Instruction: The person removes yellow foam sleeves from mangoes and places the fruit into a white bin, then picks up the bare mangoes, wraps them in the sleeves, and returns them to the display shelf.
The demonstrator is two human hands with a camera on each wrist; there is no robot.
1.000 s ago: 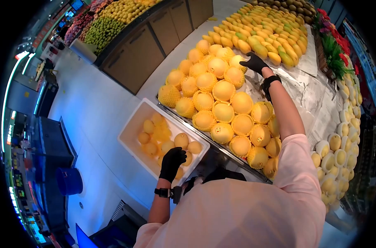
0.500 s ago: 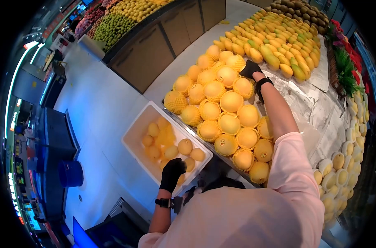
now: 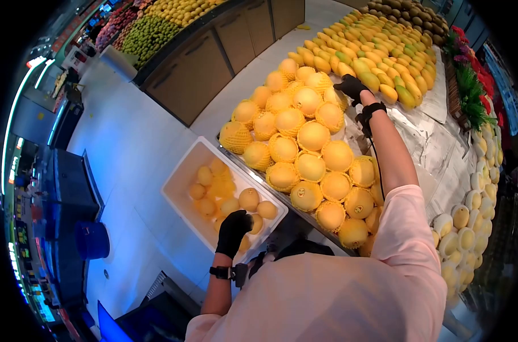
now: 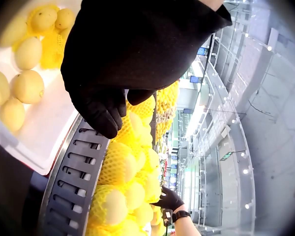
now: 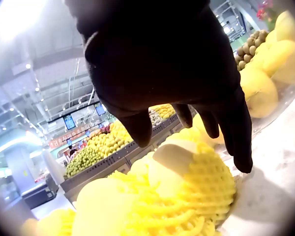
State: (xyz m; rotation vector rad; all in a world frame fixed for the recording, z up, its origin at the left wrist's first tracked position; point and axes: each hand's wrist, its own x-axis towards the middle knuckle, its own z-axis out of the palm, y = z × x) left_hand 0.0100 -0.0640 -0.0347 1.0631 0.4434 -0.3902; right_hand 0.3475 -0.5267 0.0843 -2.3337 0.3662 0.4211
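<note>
The netted fruit (image 5: 206, 184) lies just under my right hand (image 3: 353, 88), the nearer one — thumb and fingers parted, holding nothing — while my left hand (image 3: 233, 235), loosely curled with nothing visible inside, hangs by the white box (image 3: 186, 171).

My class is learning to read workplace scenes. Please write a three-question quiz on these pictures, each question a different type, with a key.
1. True or false: in the head view, the left hand reaches farther forward than the right hand.

2. Multiple choice: what is the right hand nearest to?
a) the blue bucket
b) the netted fruit
c) the paper roll

3. Fill the gap: the box that holds yellow fruit is coloured ____.

Key:
1. False; the right hand is farther forward.
2. b
3. white
</note>
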